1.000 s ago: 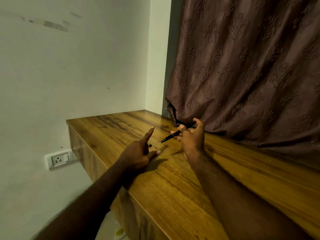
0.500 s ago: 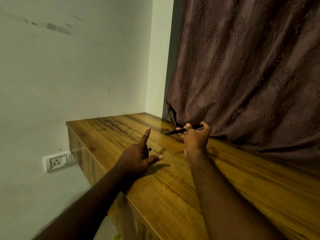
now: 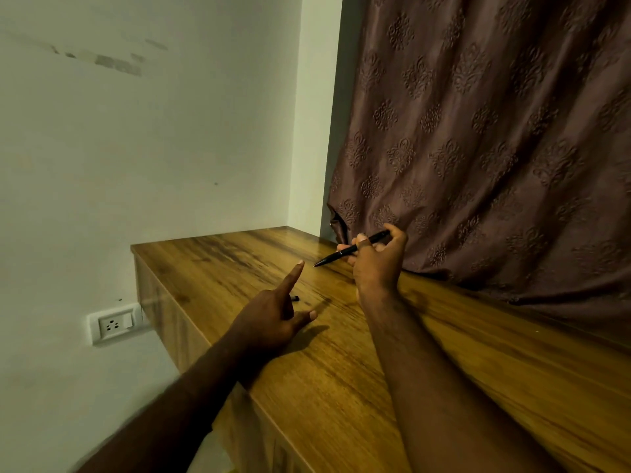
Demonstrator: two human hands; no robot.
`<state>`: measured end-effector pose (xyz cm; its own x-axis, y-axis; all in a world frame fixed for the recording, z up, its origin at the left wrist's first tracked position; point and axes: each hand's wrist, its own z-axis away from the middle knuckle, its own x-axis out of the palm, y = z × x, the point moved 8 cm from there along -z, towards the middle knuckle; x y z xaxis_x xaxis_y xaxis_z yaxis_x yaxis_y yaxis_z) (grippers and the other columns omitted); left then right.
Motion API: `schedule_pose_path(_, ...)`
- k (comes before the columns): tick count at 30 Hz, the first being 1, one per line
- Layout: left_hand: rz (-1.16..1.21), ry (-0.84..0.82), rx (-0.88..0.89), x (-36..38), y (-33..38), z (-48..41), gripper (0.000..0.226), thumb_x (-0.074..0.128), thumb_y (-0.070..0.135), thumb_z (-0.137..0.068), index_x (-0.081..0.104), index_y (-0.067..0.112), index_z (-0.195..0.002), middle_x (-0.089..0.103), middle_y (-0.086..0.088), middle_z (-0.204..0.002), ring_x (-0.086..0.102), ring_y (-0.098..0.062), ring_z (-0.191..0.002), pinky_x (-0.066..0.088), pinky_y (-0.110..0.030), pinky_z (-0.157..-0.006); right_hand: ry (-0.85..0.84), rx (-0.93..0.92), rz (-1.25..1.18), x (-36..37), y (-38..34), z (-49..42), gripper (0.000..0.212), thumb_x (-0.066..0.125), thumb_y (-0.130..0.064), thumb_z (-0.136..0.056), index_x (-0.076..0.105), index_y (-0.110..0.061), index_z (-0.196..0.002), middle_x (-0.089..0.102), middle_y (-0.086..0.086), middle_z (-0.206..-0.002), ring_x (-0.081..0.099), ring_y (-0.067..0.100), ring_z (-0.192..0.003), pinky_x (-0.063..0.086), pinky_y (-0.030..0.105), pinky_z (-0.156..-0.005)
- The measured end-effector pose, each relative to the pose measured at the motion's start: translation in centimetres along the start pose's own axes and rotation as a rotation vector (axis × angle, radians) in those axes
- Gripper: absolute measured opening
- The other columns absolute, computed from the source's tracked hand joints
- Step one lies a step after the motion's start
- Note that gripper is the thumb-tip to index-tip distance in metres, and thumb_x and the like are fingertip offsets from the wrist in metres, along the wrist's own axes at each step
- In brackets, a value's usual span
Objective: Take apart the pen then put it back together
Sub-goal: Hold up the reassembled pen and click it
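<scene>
Pen (image 3: 351,249) above table (image 3: 426,353), curtain (image 3: 495,148) behind.

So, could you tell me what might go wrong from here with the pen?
The small dark part lies loose on the table, half hidden behind the left hand; a nudge could roll it off the near edge. The right hand holds the pen only at the fingertips, so it may slip.

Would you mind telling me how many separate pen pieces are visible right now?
2: the black pen body held in the right hand, and a small dark piece on the wooden desk beside the left hand, which may hide others.
</scene>
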<state>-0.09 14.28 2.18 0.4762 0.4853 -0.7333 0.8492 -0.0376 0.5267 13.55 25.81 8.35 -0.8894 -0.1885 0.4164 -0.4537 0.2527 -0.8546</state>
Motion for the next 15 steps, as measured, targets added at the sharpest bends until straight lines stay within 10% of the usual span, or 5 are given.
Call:
schedule_pose_path(11, -0.037, 0.007, -0.05, 0.2, -1.0, -0.4, 0.09, 0.06, 0.049, -0.084, 0.0, 0.032, -0.148, 0.069, 0.003, -0.089, 0.062, -0.007, -0.079, 0.048, -0.024, -0.078, -0.117, -0.035, 0.01, 1.5, -1.4, 0.6, 0.056, 0.052, 0.0, -0.094, 0.028, -0.021, -0.14, 0.054, 0.022, -0.121, 0.07, 0.023, -0.069, 0.061, 0.044, -0.075)
schedule_pose_path(15, -0.074, 0.004, -0.067, 0.1, -1.4, -0.3, 0.064, 0.061, 0.051, -0.081, 0.039, 0.03, -0.137, 0.069, 0.007, -0.087, 0.061, -0.001, -0.074, 0.052, -0.024, -0.072, -0.128, -0.037, -0.006, 1.9, -1.4, 0.3, 0.06, 0.053, 0.0, -0.094, 0.028, -0.027, -0.141, 0.05, 0.023, -0.131, 0.072, 0.018, -0.069, 0.061, 0.039, -0.07)
